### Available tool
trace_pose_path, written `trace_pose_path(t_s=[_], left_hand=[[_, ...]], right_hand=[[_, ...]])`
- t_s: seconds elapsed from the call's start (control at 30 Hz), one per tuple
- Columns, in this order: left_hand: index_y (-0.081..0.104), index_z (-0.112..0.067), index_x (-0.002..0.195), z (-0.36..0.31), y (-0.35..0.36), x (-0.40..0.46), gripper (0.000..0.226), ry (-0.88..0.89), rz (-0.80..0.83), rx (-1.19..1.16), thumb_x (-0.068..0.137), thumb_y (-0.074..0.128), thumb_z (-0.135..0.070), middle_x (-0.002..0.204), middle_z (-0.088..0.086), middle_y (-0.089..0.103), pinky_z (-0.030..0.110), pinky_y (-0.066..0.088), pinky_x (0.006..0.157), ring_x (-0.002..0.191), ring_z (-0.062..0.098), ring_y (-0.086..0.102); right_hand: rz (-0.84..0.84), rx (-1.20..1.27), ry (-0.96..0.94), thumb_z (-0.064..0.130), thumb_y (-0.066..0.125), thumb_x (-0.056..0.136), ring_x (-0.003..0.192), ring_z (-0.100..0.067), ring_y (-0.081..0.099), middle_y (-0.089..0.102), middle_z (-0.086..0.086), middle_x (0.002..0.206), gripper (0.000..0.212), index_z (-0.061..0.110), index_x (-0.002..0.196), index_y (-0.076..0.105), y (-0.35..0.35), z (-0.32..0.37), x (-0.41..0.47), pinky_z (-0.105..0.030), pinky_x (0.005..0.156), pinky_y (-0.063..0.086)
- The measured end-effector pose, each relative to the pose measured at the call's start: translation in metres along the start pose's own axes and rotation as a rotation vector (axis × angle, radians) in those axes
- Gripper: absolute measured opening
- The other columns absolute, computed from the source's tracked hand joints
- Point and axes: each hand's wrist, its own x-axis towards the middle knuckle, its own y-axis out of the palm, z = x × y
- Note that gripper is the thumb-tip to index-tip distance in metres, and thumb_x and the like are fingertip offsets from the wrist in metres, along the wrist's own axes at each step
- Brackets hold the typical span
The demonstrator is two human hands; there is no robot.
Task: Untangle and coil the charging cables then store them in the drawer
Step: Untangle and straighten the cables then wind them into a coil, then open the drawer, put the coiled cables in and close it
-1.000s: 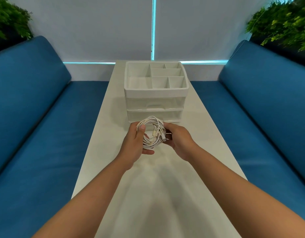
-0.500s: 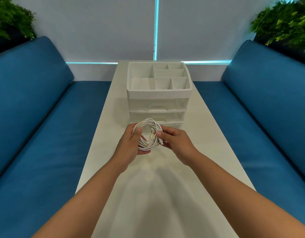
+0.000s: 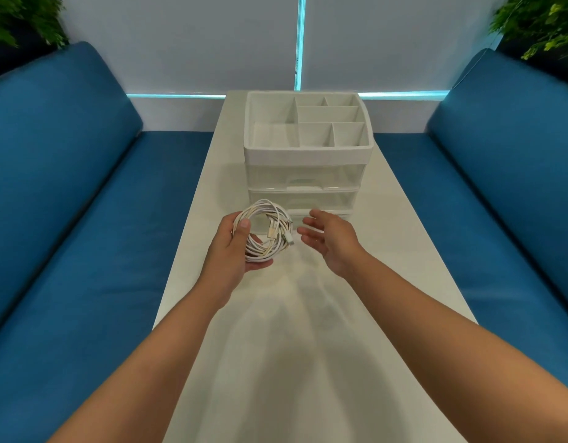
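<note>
A white table [image 3: 308,362] carries a white drawer organizer [image 3: 306,151].

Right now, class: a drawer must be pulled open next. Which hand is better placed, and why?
The right hand. It is open, empty and nearest the lower drawer, both drawers being shut. The left hand is busy holding the coil.
</note>
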Motion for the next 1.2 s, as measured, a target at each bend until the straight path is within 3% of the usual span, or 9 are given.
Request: trace_pose_path(t_s=[0.13, 0.27, 0.4, 0.53, 0.67, 0.77, 1.2], left_hand=[[0.053, -0.025, 0.122, -0.001, -0.012, 0.001, 0.022, 0.032, -0.033, 0.048, 0.105, 0.039, -0.03, 0.091, 0.004, 0.057, 0.034, 0.061, 0.068, 0.078, 0.01, 0.065], [0.052, -0.023, 0.121, -0.001, -0.024, 0.004, 0.022, 0.04, -0.066, 0.082, 0.105, 0.039, -0.029, 0.088, 0.004, 0.056, 0.038, 0.061, 0.069, 0.075, 0.009, 0.064], [0.053, -0.024, 0.119, 0.0, -0.031, 0.006, 0.021, 0.027, -0.099, 0.073, 0.106, 0.038, -0.029, 0.091, 0.005, 0.057, 0.037, 0.061, 0.069, 0.075, 0.006, 0.066], [0.052, -0.023, 0.123, 0.003, -0.034, 0.007, 0.023, -0.001, -0.104, 0.059, 0.106, 0.038, -0.03, 0.095, 0.008, 0.057, 0.037, 0.061, 0.069, 0.083, 0.013, 0.065], [0.052, -0.024, 0.123, 0.002, -0.032, 0.009, 0.024, -0.009, -0.093, 0.057, 0.106, 0.038, -0.03, 0.093, 0.008, 0.057, 0.037, 0.061, 0.07, 0.084, 0.016, 0.065], [0.052, -0.024, 0.125, 0.002, -0.03, 0.009, 0.025, -0.011, -0.092, 0.046, 0.106, 0.038, -0.03, 0.093, 0.008, 0.058, 0.038, 0.061, 0.07, 0.084, 0.015, 0.066], [0.056, -0.027, 0.117, -0.004, -0.025, -0.004, 0.021, 0.027, -0.115, -0.023, 0.105, 0.039, -0.031, 0.096, 0.006, 0.06, 0.035, 0.06, 0.067, 0.088, 0.018, 0.067]], right_hand=[[-0.052, 0.17, 0.101, 0.013, 0.049, 0.099, 0.097, -0.03, 0.063, 0.058, -0.011, 0.105, 0.017, 0.005, 0.114, 0.051, 0.015, 0.002, 0.022, -0.035, 0.087, 0.054], [-0.052, 0.284, 0.166, 0.014, 0.049, 0.098, 0.095, -0.029, 0.065, 0.057, -0.013, 0.111, 0.012, 0.005, 0.105, 0.052, 0.024, 0.003, 0.04, -0.036, 0.085, 0.052], [-0.069, 0.379, 0.174, 0.014, 0.05, 0.097, 0.107, -0.031, 0.064, 0.057, -0.014, 0.108, 0.026, 0.002, 0.121, 0.049, 0.029, 0.006, 0.05, -0.037, 0.092, 0.052], [-0.081, 0.401, 0.165, 0.013, 0.054, 0.095, 0.087, -0.027, 0.059, 0.052, -0.012, 0.099, 0.013, 0.003, 0.103, 0.053, 0.031, 0.004, 0.053, -0.035, 0.089, 0.052], [-0.079, 0.444, 0.16, 0.011, 0.051, 0.097, 0.112, -0.032, 0.06, 0.053, -0.015, 0.102, 0.016, -0.001, 0.108, 0.05, 0.029, 0.006, 0.049, -0.037, 0.095, 0.051], [-0.083, 0.471, 0.179, 0.011, 0.051, 0.097, 0.117, -0.034, 0.058, 0.054, -0.017, 0.101, 0.012, 0.0, 0.101, 0.051, 0.026, 0.004, 0.041, -0.036, 0.095, 0.051], [-0.119, 0.5, 0.229, 0.008, 0.05, 0.093, 0.083, -0.027, 0.065, 0.055, -0.01, 0.08, 0.011, 0.004, 0.084, 0.053, 0.006, -0.036, -0.018, -0.035, 0.083, 0.055]])
